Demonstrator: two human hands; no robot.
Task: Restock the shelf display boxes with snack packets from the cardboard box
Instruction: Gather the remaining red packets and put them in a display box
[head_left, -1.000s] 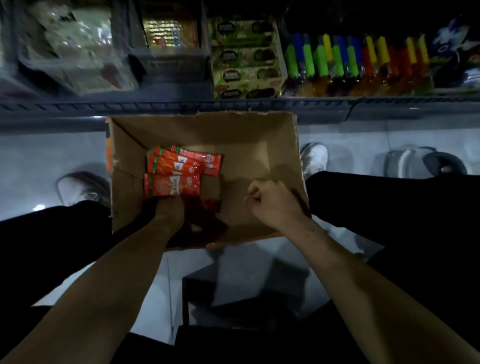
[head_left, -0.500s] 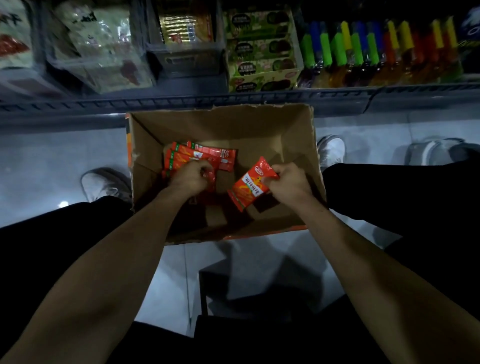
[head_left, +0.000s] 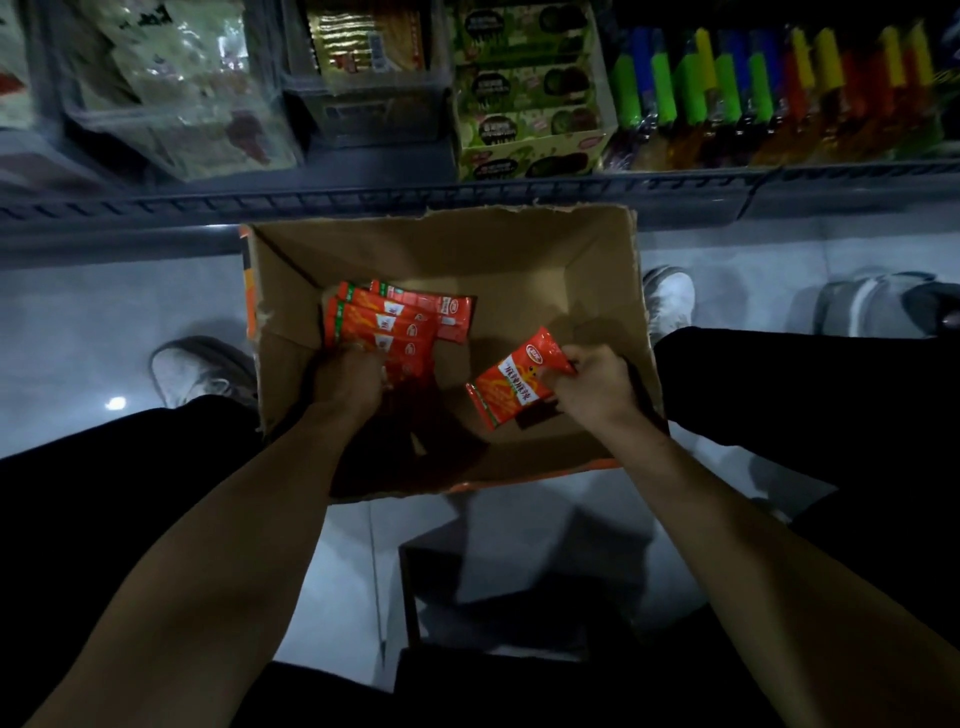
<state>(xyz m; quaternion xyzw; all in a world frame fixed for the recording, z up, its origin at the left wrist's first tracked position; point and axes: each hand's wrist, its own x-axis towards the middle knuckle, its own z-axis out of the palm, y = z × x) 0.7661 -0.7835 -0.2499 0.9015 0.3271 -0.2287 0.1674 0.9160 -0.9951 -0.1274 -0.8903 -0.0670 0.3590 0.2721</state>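
Note:
An open cardboard box (head_left: 509, 249) stands on the floor between my feet, below the shelf. Several red snack packets (head_left: 400, 317) lie stacked at the box's left side. My left hand (head_left: 348, 376) is down in the box with its fingers curled on the near end of that stack. My right hand (head_left: 595, 384) pinches one red packet (head_left: 511, 384) by its right edge and holds it tilted above the box floor. The right half of the box floor is bare cardboard.
The shelf edge (head_left: 467, 195) runs across above the box. On it stand clear bins of packets (head_left: 176, 88), green display boxes (head_left: 524, 88) and colourful bottles (head_left: 769, 93). My shoes (head_left: 200, 369) flank the box; another person's shoe (head_left: 872, 304) is at right.
A second ago my right hand was a closed fist with no packet showing; it has since lifted one red packet. My left hand moved up onto the stack. The view shifted slightly.

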